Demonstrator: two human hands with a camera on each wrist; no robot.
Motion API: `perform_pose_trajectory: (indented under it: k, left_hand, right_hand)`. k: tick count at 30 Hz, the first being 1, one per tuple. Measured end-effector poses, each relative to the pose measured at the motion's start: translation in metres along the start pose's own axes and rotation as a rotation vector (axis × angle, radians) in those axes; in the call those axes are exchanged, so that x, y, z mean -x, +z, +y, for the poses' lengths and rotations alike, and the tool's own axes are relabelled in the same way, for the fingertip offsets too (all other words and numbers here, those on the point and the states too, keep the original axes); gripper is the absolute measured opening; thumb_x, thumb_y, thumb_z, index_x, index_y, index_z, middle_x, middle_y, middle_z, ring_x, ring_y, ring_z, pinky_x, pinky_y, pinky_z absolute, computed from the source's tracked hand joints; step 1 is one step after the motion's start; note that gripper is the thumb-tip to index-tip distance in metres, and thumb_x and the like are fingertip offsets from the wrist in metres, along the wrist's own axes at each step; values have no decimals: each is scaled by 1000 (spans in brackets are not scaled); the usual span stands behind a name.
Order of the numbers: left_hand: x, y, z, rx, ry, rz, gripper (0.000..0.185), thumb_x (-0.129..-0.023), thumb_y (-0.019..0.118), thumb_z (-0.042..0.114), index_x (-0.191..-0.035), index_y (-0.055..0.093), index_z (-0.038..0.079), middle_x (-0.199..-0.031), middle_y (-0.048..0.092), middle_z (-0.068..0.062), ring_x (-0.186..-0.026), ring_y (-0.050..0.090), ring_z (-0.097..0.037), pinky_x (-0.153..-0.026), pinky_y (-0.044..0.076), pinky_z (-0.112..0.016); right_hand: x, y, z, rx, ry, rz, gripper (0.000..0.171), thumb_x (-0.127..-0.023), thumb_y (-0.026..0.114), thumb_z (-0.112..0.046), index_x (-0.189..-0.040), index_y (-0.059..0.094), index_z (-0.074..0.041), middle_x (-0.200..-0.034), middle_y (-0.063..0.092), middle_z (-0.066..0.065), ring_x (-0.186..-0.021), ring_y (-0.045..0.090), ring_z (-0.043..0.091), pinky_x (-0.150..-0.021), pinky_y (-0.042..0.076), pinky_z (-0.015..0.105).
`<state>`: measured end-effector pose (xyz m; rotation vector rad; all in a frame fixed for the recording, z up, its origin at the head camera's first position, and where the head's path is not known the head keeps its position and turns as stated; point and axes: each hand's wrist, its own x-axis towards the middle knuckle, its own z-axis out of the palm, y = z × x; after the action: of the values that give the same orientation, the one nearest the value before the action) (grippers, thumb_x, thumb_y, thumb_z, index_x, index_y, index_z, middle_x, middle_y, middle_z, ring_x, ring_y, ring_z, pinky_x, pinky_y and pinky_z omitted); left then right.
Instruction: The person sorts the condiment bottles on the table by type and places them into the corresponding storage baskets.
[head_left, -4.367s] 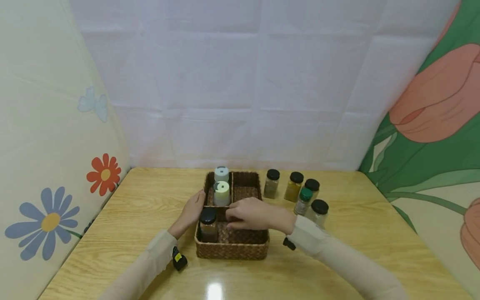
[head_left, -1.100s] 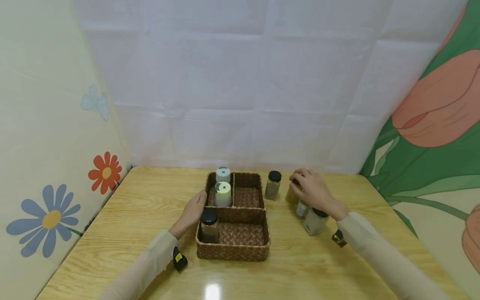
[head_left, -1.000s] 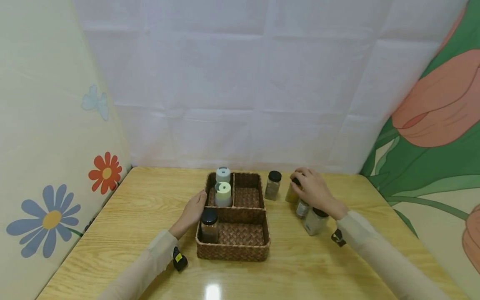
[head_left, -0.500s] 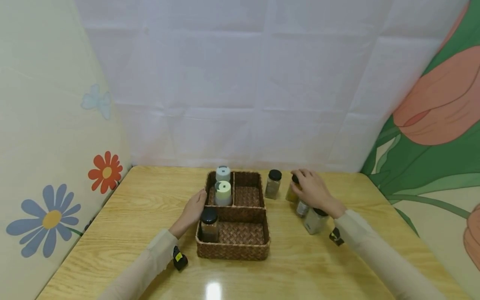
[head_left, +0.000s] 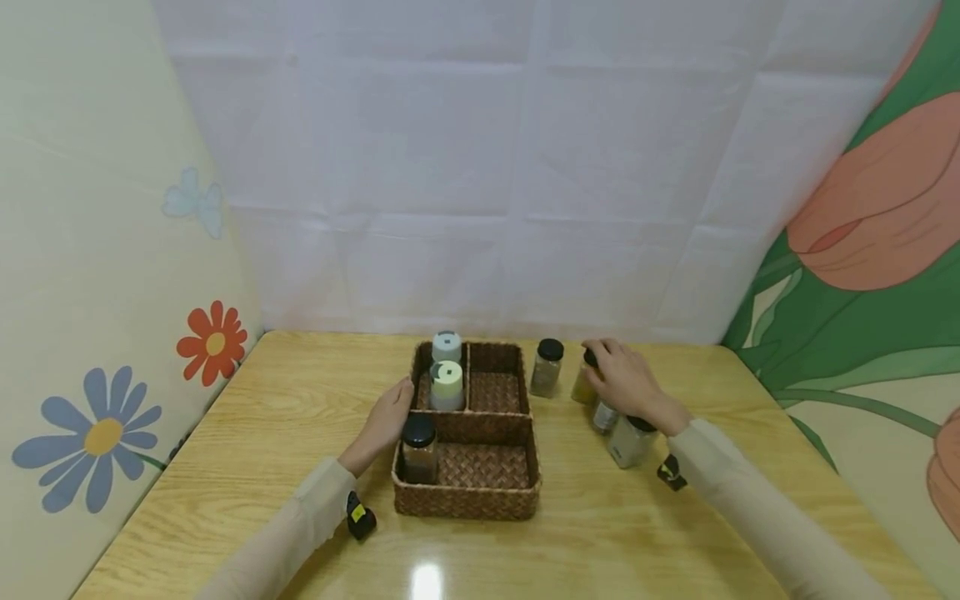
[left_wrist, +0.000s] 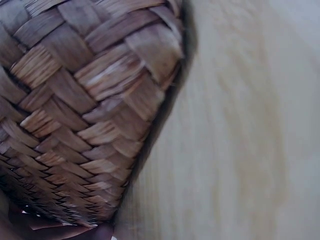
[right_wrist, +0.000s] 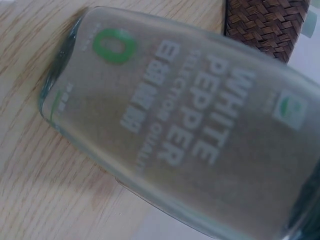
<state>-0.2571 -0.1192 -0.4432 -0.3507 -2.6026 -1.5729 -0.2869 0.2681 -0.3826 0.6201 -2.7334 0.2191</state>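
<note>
My left hand (head_left: 384, 421) rests against the left side of a brown woven basket (head_left: 467, 505), fingers lying along its wall; the left wrist view shows the weave (left_wrist: 85, 100) close up. To the right, my right hand (head_left: 628, 385) reaches over the spice jars. Its thumb and fingers hold the black lid of a jar of yellow spice (head_left: 582, 389), partly hidden by the hand. Beneath the wrist stands a clear white pepper jar (head_left: 628, 444), its label (right_wrist: 185, 110) filling the right wrist view. A small labelled bottle (head_left: 603, 417) stands between them, its top covered by the hand.
Inside the basket, two bottles with a pale blue cap (head_left: 447, 344) and a pale yellow cap (head_left: 447, 375) stand back left. A black-lidded jar (head_left: 418, 454) stands front left. Another black-lidded jar (head_left: 546, 372) is right of the basket on the wooden table (head_left: 615, 533).
My right hand has left the basket's front compartment and moved right to the yellow spice jar. For the last second it has barely shifted. My left hand stays at the basket.
</note>
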Motion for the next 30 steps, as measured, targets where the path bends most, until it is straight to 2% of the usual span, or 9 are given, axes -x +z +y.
perform_pose_trajectory:
  k: [16, 24, 30]
  left_hand:
    - [-1, 0, -2, -9, 26, 4, 50, -111, 28, 22, -145, 37, -14, -148, 37, -32, -138, 33, -46, -113, 28, -55]
    - [-2, 0, -1, -7, 12, -5, 52, -111, 28, 23, -146, 35, -15, -149, 36, -31, -139, 32, -45, -114, 27, -54]
    - [-1, 0, 1, -2, 4, -5, 52, -111, 28, 23, -146, 35, -15, -149, 35, -31, -140, 31, -45, -115, 26, -54]
  right_hand:
    - [2, -1, 0, -8, -15, 9, 41, -100, 59, -13, -135, 51, 6, -120, 55, 32, -103, 59, 46, -78, 50, 61]
    - [3, -1, 0, -23, -22, 9, 40, -99, 63, -15, -133, 55, 5, -114, 58, 27, -95, 61, 40, -71, 52, 54]
    - [3, -2, -2, -34, -37, 37, 38, -98, 63, -14, -131, 58, 4, -113, 60, 26, -93, 62, 39, -73, 53, 54]
